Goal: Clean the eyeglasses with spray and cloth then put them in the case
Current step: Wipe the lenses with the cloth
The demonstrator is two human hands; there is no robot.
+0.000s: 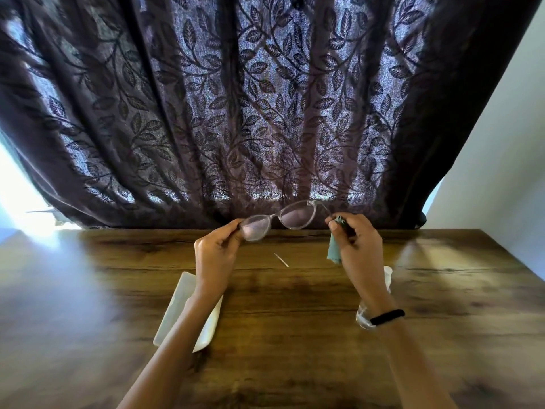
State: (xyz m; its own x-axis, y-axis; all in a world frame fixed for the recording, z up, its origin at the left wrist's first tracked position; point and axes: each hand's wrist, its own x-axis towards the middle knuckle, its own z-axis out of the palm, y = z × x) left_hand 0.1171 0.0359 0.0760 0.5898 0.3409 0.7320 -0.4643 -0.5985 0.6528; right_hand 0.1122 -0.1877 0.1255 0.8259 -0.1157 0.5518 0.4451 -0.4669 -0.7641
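Note:
The eyeglasses [280, 221], with a clear pale frame, are held up above the far part of the wooden table [295, 320]. My left hand [213, 258] pinches their left end beside the left lens. My right hand [355, 246] grips a small teal cloth [334, 249] and holds it at the right temple of the glasses. A white case [180, 302] lies flat on the table under my left forearm, partly hidden. A clear spray bottle [365, 317] with a white top stands behind my right wrist, mostly covered by it.
A dark leaf-patterned curtain [236, 113] hangs right behind the table's far edge. A thin pale stick-like item [281, 260] lies on the table between my hands. A white wall [501, 143] rises at the right. Bright light comes in at the far left.

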